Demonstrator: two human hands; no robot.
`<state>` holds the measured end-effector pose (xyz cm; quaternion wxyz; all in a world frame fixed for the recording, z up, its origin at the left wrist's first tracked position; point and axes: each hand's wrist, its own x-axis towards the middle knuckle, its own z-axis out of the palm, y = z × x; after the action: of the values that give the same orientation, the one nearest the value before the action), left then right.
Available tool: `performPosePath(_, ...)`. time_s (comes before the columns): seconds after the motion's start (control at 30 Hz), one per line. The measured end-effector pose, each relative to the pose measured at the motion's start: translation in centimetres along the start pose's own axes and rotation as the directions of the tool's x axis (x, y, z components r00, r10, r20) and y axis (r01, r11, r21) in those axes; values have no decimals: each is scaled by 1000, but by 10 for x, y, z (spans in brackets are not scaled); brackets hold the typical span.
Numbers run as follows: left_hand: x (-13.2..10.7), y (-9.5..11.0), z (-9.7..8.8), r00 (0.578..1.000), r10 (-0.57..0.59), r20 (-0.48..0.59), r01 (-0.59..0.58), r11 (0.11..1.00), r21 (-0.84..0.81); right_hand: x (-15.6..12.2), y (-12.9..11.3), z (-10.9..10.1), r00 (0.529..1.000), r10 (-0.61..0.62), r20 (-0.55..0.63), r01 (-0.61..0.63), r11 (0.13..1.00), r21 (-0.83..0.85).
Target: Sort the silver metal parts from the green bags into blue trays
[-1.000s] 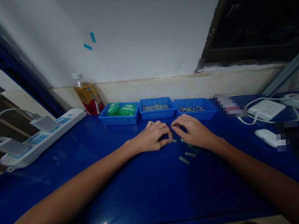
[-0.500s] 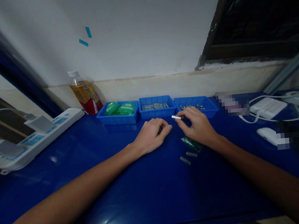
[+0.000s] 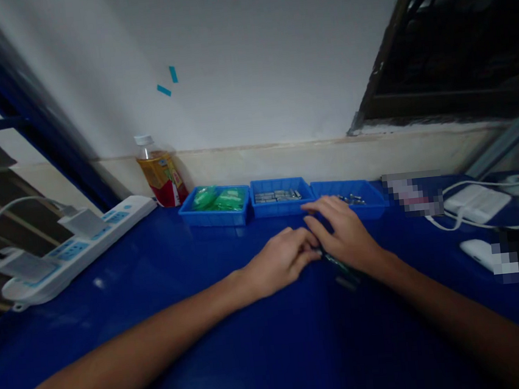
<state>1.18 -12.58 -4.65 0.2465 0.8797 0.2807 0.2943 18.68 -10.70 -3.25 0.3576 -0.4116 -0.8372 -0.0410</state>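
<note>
My left hand (image 3: pixel 284 260) is closed in a pinch over the blue table, and a small pale tip shows at its fingertips. What it grips is mostly hidden. Close beside it, my right hand (image 3: pixel 346 235) has thumb and fingers apart, with nothing visible between them. Under the right hand lies a green plastic bag (image 3: pixel 338 264), partly covered. A small metal bar (image 3: pixel 347 282), blurred, rests on the table just nearer to me.
Three blue bins line the wall: one with green plastic bags (image 3: pixel 229 200), one with metal bars (image 3: pixel 278 196), one with small metal parts (image 3: pixel 354 199). A drink bottle (image 3: pixel 162 176) and a power strip (image 3: pixel 81 245) stand left; a white charger (image 3: pixel 477 203) lies right.
The white-ended metal piece no longer shows in my right fingers, which have spread. My left hand has moved right, up to the right hand. The view has shifted slightly.
</note>
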Motion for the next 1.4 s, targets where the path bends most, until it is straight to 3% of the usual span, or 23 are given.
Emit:
performPosePath(0.1,4,-22,-8,956,-211,-205,136,934,-329,-16,-15,-4,990,-97,103,80,984,161)
performPosePath(0.2,5,-33,-7,942,-273,-197,137,845,-516,-18,-16,-1,979,-152,138,133,981,140)
performPosePath(0.3,5,-31,-2,938,-303,-171,151,797,-585,-7,-4,3,976,-169,137,164,985,46)
performPosePath(0.4,4,-18,2,928,-322,-187,222,881,-418,13,16,4,994,-98,38,101,992,-81)
performPosePath(0.43,3,-12,3,950,-264,-168,207,932,-299,21,22,5,998,-63,1,62,991,-121)
performPosePath(0.5,2,3,5,997,-64,-49,63,998,-23,35,32,5,1000,-7,-22,3,983,-185)
performPosePath(0.57,2,17,8,986,118,120,-139,971,194,40,35,5,1000,23,-9,-24,978,-206)
performPosePath(0.63,3,26,14,952,191,237,-263,910,321,34,30,2,999,38,-21,-41,986,-164)
performPosePath(0.8,5,28,21,934,196,300,-311,858,408,-6,9,-13,997,26,-76,-27,1000,-9)
performPosePath(0.9,10,19,8,966,153,210,-217,920,326,-20,-1,-19,996,32,-83,-24,996,91)
performPosePath(1.0,18,7,-12,999,-30,-14,29,999,-22,-22,-10,-19,998,-14,-54,23,985,173)
performPosePath(1.1,22,-4,-24,974,-207,-95,156,909,-387,-22,-17,-13,996,-83,-40,88,985,147)
performPosePath(1.17,20,-9,-25,967,-241,-83,171,856,-488,-22,-19,-9,994,-107,-36,111,989,101)
performPosePath(1.27,12,-16,-21,952,-285,-112,203,860,-469,-11,-13,-3,993,-114,7,114,993,-5)
performPosePath(1.4,1,-26,-16,942,-299,-155,278,950,-146,25,5,8,1000,-19,5,19,973,-229)
